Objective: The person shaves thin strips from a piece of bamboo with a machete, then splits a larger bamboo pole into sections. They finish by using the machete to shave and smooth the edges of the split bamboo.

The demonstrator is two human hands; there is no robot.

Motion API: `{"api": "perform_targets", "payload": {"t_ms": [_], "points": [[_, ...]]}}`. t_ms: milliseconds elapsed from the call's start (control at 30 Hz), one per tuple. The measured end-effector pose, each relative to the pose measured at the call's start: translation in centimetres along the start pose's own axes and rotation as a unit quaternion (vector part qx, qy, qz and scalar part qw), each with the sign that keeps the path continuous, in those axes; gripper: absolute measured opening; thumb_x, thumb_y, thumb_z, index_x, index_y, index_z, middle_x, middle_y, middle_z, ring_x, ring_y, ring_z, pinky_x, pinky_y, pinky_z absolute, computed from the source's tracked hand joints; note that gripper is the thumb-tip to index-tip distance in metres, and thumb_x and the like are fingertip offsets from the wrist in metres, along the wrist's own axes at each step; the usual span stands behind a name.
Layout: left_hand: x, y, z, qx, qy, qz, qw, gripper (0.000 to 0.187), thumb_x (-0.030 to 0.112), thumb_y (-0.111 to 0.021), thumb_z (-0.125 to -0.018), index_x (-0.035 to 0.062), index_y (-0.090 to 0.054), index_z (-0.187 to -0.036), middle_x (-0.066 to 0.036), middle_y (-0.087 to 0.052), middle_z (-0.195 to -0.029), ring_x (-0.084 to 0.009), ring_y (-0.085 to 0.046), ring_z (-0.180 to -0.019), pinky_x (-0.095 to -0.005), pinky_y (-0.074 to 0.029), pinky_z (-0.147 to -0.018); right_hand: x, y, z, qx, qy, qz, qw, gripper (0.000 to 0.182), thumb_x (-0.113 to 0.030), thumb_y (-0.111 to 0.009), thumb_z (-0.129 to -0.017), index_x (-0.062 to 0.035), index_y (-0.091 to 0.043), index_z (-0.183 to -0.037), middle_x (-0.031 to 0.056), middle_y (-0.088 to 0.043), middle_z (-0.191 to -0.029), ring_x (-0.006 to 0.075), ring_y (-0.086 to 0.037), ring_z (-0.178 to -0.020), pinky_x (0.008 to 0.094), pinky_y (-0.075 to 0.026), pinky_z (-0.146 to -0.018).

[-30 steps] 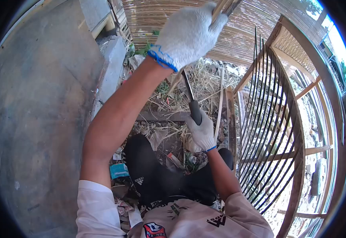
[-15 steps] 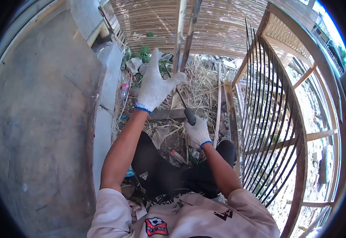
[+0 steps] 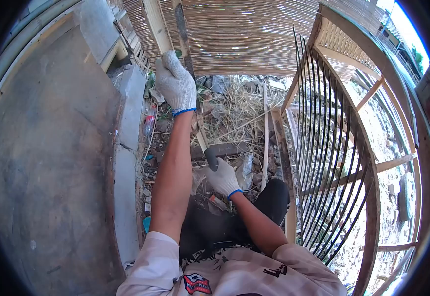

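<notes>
My left hand (image 3: 175,81), in a white knit glove with a blue cuff, is closed around the lower part of a pale wooden strip (image 3: 157,27) that rises toward the top. Beside it stands a darker, weathered strip (image 3: 181,32), partly behind my glove. My right hand (image 3: 221,176), gloved the same way, is wrapped around the black handle of a long-bladed knife (image 3: 211,159). Its blade slants up and left, close under my left wrist. The blade's far end is hard to make out.
A large brown board (image 3: 52,148) and a grey concrete ledge (image 3: 126,182) run along the left. To the right stands a wooden frame (image 3: 368,163) with thin dark rods (image 3: 323,148). A bamboo screen (image 3: 244,37) hangs behind straw and litter (image 3: 234,108).
My left hand went from spread fingers to a grip on the pale strip, moving up and left. The strips shifted left in view. My right hand moved left and down with the knife.
</notes>
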State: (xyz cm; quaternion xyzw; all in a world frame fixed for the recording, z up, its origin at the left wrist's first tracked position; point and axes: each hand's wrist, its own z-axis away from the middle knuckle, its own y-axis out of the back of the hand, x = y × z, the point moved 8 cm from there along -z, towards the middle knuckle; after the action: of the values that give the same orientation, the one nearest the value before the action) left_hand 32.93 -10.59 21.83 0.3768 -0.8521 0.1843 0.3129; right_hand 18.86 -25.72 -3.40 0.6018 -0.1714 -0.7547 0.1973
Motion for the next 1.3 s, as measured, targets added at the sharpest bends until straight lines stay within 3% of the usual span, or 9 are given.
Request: {"api": "perform_targets", "payload": {"t_ms": [133, 433, 600, 767, 967, 1067, 1233, 1267, 1300], "points": [[-2.8, -1.3, -0.2, -0.090, 0.104, 0.111, 0.984, 0.054, 0.049, -0.049, -0.110, 0.0026, -0.059, -0.083, -0.005, -0.052, -0.062, -0.0183, -0.056, -0.055, -0.0381, -0.044, -0.056, 1.3, 0.5, -0.4, -0.019, 0.002, -0.025, 1.000, 0.040, -0.033, -0.067, -0.089, 0.0009, -0.064, -0.110, 0.0271, -0.071, -0.096, 0.0458, -0.069, -0.098, 0.0502, -0.052, -0.085], [-3.4, -2.6, 0.4, -0.244, 0.198, 0.329, 0.890, 0.053, 0.051, -0.052, -0.108, 0.0080, -0.055, -0.079, 0.000, -0.052, -0.062, -0.0088, -0.050, -0.049, -0.0272, -0.040, -0.045, 3.9, 4.0, -3.3, -0.158, 0.054, -0.035, 0.985, 0.043, -0.033, -0.071, -0.086, 0.0016, -0.063, -0.111, 0.0124, -0.069, -0.086, 0.0231, -0.066, -0.081, 0.0403, -0.052, -0.077], [-2.1, -4.5, 1.0, -0.291, 0.194, 0.321, 0.880, 0.052, 0.052, -0.048, -0.109, 0.0081, -0.057, -0.083, 0.000, -0.051, -0.064, -0.0100, -0.050, -0.053, -0.0275, -0.043, -0.048, 5.3, -0.9, -2.5, -0.279, -0.037, -0.229, 0.932, 0.032, -0.035, -0.073, -0.093, -0.0047, -0.066, -0.095, 0.0026, -0.065, -0.078, 0.0109, -0.059, -0.069, 0.0311, -0.047, -0.064], [-0.2, -7.9, 3.2, -0.344, 0.160, 0.229, 0.896, 0.042, 0.043, -0.063, -0.105, 0.0020, -0.065, -0.098, 0.001, -0.057, -0.074, -0.0120, -0.051, -0.064, -0.0323, -0.046, -0.062, 5.8, 0.3, -2.4, -0.207, -0.071, -0.183, 0.958, 0.030, -0.033, -0.070, -0.093, -0.0035, -0.066, -0.088, 0.0011, -0.062, -0.071, 0.0131, -0.059, -0.063, 0.0323, -0.047, -0.061], [3.0, -10.8, 5.2, -0.355, 0.109, 0.147, 0.917, 0.038, 0.039, -0.059, -0.108, 0.0039, -0.063, -0.095, 0.001, -0.050, -0.072, -0.0114, -0.048, -0.068, -0.0322, -0.044, -0.065, 7.6, 4.5, -4.0, -0.085, -0.023, -0.037, 0.995, 0.038, -0.035, -0.068, -0.088, 0.0033, -0.066, -0.092, 0.0117, -0.068, -0.073, 0.0215, -0.068, -0.072, 0.0394, -0.053, -0.070], [2.5, -11.1, 5.6, -0.374, 0.100, 0.128, 0.913, 0.046, 0.048, -0.056, -0.107, 0.0029, -0.065, -0.103, -0.012, -0.059, -0.073, -0.0247, -0.060, -0.067, -0.0413, -0.049, -0.067, 7.7, 5.5, -4.3, -0.043, 0.032, 0.057, 0.997, 0.038, -0.036, -0.067, -0.089, 0.0010, -0.067, -0.095, 0.0186, -0.070, -0.078, 0.0331, -0.071, -0.078, 0.0435, -0.054, -0.073], [3.9, -11.9, 7.0, -0.405, 0.058, 0.110, 0.906, 0.047, 0.049, -0.054, -0.107, 0.0041, -0.066, -0.107, -0.013, -0.062, -0.077, -0.0267, -0.066, -0.072, -0.0433, -0.051, -0.070, 5.8, 15.5, -6.1, -0.068, 0.104, 0.460, 0.879, 0.041, -0.043, -0.075, -0.082, -0.0099, -0.068, -0.105, 0.0184, -0.072, -0.082, 0.0362, -0.073, -0.082, 0.0532, -0.056, -0.077], [4.5, -11.9, 7.7, -0.409, 0.070, 0.127, 0.901, 0.039, 0.042, -0.057, -0.108, 0.0048, -0.066, -0.105, 0.001, -0.051, -0.072, -0.0111, -0.050, -0.068, -0.0309, -0.045, -0.066, 5.4, 16.3, -5.5, -0.082, 0.091, 0.442, 0.888, 0.040, -0.042, -0.073, -0.082, -0.0095, -0.069, -0.105, 0.0186, -0.073, -0.084, 0.0376, -0.073, -0.084, 0.0522, -0.056, -0.078], [4.9, -12.3, 7.2, -0.401, 0.076, 0.135, 0.903, 0.039, 0.042, -0.057, -0.108, 0.0048, -0.066, -0.105, 0.001, -0.051, -0.072, -0.0111, -0.050, -0.068, -0.0309, -0.045, -0.066, 5.0, 16.3, -4.9, -0.089, 0.107, 0.368, 0.919, 0.039, -0.040, -0.071, -0.083, -0.0083, -0.070, -0.106, 0.0204, -0.073, -0.087, 0.0400, -0.072, -0.087, 0.0513, -0.056, -0.080]]}}
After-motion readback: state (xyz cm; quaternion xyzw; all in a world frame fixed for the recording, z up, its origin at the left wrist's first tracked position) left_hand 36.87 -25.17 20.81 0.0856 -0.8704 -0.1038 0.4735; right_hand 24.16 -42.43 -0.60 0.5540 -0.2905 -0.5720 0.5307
